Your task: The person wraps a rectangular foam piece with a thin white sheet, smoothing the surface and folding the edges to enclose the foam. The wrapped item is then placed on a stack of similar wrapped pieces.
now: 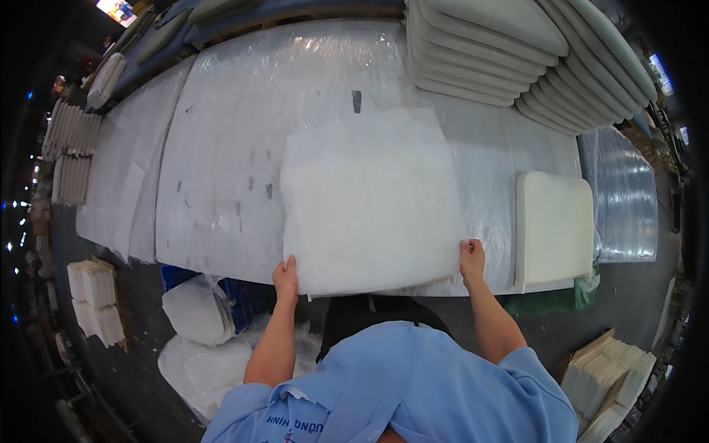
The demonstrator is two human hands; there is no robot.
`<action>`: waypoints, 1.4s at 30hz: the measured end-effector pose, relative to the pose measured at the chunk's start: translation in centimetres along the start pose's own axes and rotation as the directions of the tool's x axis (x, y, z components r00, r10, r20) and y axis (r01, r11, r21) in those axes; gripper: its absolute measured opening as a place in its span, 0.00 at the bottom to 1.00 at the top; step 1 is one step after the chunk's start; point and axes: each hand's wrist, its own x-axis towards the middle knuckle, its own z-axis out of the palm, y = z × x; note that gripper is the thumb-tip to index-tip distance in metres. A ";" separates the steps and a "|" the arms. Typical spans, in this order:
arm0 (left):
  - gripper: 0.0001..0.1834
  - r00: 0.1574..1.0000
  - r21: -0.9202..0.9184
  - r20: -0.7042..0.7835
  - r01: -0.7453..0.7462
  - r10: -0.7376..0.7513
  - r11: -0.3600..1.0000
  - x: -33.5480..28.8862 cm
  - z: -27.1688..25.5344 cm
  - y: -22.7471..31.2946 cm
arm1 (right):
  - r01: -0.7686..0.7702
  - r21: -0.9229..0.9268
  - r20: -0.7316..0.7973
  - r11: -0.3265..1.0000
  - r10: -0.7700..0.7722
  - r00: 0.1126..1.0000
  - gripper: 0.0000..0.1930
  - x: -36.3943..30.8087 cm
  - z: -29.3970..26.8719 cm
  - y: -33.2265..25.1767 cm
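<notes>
A white sheet of soft padding (373, 207) lies on the plastic-wrapped table in front of me, its far edge thin and uneven. It seems to cover a squarish pad, whose shape shows faintly through it. At the near left corner, my left hand (286, 277) pinches the sheet's edge between thumb and fingers. My right hand (472, 259) is closed at the near right edge, fingers curled on the sheet's border. To the right of that hand, a cream seat pad (555, 229) with rounded far corners rests on the table.
Stacks of grey cushions (480, 55) stand at the table's far right. Clear film covers the tabletop (221, 148). White sheets (198, 310) are piled below the near left edge. Bundles of white pads stand on the floor at left (96, 303) and right (605, 376).
</notes>
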 end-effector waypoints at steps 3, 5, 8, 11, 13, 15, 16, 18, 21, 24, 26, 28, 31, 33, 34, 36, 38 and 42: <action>0.22 1.000 0.042 -0.004 0.005 -0.005 0.999 -0.2 -0.5 -1.0 | 0.040 0.023 0.032 0.999 -0.041 0.999 0.10 -0.2 0.4 0.5; 0.22 1.000 0.056 0.004 -0.010 0.010 0.998 -0.7 -0.8 -1.6 | 0.046 0.040 0.038 0.998 -0.048 0.998 0.10 -0.1 -0.2 0.7; 0.22 0.998 0.077 -0.011 -0.060 0.061 0.995 -0.5 -1.2 -2.7 | 0.056 0.039 0.033 0.998 -0.058 0.998 0.09 0.1 -0.1 0.4; 0.24 0.998 0.145 -0.022 -0.055 0.059 0.988 -0.1 -1.0 -3.6 | -0.003 -0.005 0.029 1.000 0.003 1.000 0.14 0.2 -0.2 0.2; 0.26 0.999 0.179 -0.011 -0.040 0.043 0.983 0.0 -1.1 -3.6 | -0.078 0.001 0.044 0.997 0.078 0.996 0.19 0.0 -0.1 -0.2; 0.28 0.998 0.216 -0.065 0.020 -0.006 0.976 0.4 -1.2 -2.9 | -0.061 -0.166 0.043 0.984 0.069 0.997 0.26 0.3 -0.6 -1.1; 0.30 0.995 0.233 -0.096 0.049 -0.027 0.971 0.9 -1.4 -2.4 | -0.048 -0.245 0.047 0.968 0.061 0.997 0.29 0.6 -0.8 -1.5; 0.33 0.997 0.140 -0.033 0.072 -0.068 0.988 1.8 -1.8 -1.2 | -0.016 -0.349 0.096 0.937 0.053 0.994 0.34 1.3 -1.0 -2.3; 0.35 0.981 0.069 0.044 0.187 -0.191 0.980 2.6 -0.6 0.7 | -0.001 -0.439 0.128 0.898 0.063 0.990 0.37 2.2 -0.4 -2.7; 0.34 0.982 0.172 -0.066 0.187 -0.178 0.967 2.9 0.7 1.2 | -0.011 -0.419 0.121 0.908 0.068 0.990 0.34 3.1 0.6 -2.6; 0.32 0.989 0.196 -0.082 0.133 -0.119 0.971 3.2 2.2 0.8 | 0.013 -0.423 0.100 0.906 0.033 0.994 0.33 3.7 1.2 -1.5; 0.29 0.997 0.139 -0.040 0.076 -0.071 0.987 3.4 2.0 -0.1 | 0.038 -0.359 0.081 0.932 -0.009 0.997 0.31 3.6 2.1 -1.2; 0.25 0.990 0.122 -0.126 -0.052 0.068 0.991 3.7 2.2 -1.6 | 0.080 -0.231 0.043 0.970 -0.072 0.997 0.27 2.9 3.1 -1.0; 0.24 0.984 0.061 -0.138 -0.106 0.114 0.992 4.0 2.4 -2.3 | 0.093 -0.179 0.022 0.979 -0.091 0.996 0.25 2.6 3.3 -1.0; 0.24 0.979 0.071 -0.151 -0.127 0.136 0.989 4.3 2.3 -2.7 | 0.092 -0.175 0.019 0.980 -0.090 0.996 0.25 2.6 3.2 -1.0; 0.24 0.975 0.077 -0.179 -0.119 0.131 0.990 4.9 2.1 -3.0 | 0.107 -0.182 0.010 0.977 -0.107 0.994 0.24 2.7 3.1 -0.9; 0.24 0.977 0.115 -0.165 -0.116 0.134 0.987 5.4 1.6 -3.2 | 0.137 -0.205 -0.002 0.969 -0.141 0.990 0.23 2.8 2.8 -0.7; 0.24 0.963 0.060 -0.199 -0.173 0.182 0.983 6.0 1.8 -3.8 | 0.168 -0.236 -0.020 0.957 -0.178 0.984 0.23 3.2 2.5 -0.6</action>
